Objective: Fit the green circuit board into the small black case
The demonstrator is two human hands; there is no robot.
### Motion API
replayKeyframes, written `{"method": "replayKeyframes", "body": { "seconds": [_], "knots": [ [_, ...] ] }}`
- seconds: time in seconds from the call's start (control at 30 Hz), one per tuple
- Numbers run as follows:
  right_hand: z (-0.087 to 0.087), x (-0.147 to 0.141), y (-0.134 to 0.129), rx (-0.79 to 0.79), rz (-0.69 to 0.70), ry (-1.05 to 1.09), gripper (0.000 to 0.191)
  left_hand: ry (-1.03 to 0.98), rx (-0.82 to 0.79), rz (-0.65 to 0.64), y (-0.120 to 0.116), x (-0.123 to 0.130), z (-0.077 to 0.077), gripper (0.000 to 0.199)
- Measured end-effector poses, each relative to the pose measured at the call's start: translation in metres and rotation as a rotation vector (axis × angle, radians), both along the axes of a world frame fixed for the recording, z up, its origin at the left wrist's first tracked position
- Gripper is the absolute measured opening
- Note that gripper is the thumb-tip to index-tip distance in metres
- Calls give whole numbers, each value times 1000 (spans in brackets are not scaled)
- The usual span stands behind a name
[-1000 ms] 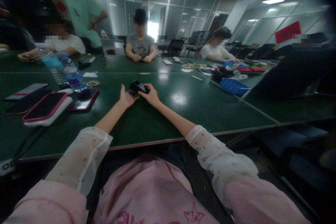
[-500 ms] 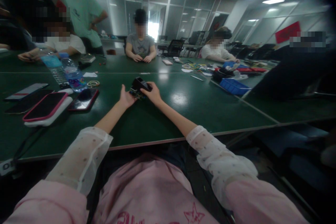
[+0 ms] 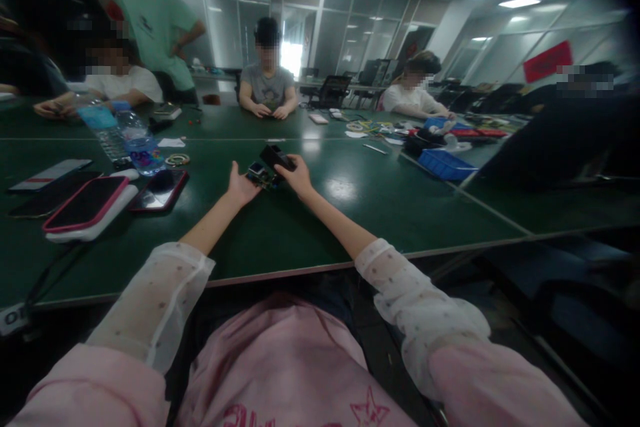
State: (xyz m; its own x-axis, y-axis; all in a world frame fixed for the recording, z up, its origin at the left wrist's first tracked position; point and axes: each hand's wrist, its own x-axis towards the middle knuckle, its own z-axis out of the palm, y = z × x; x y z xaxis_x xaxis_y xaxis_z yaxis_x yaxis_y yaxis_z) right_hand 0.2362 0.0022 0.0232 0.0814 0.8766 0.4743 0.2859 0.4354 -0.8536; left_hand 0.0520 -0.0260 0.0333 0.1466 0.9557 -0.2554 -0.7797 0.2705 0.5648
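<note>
Over the green table (image 3: 280, 227), my right hand (image 3: 299, 177) grips a black box-like cover (image 3: 277, 157), its fingers closed round the right end. A small circuit board with a dark square part (image 3: 259, 171) lies at the fingers of my left hand (image 3: 243, 188), just left of and below the cover. My left thumb points up, apart from the other fingers, which are partly hidden under the board. The lower side of the board shows small coloured parts, too small to make out.
Several phones (image 3: 85, 203) and two water bottles (image 3: 137, 140) stand or lie at the left. At the right are a blue tray (image 3: 447, 165), cables (image 3: 373, 127) and a pen (image 3: 375, 149). People sit across the table.
My right hand has moved slightly right with the black cover, which has come away from the board. The board's dark square part now shows beside my left fingers.
</note>
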Motion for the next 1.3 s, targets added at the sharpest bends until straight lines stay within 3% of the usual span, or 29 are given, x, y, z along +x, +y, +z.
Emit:
{"method": "replayKeyframes", "body": {
  "seconds": [0.43,0.83,1.3],
  "knots": [
    [-7,17,9,-74,-106,-133,53,16,-6,1,-2,0,2,84],
    [-10,14,7,-21,-96,-507,44,3,4,-23,7,-2,-5,82],
    [-14,13,7,-11,-81,-494,46,9,-5,-20,1,0,0,79]
  ]
}}
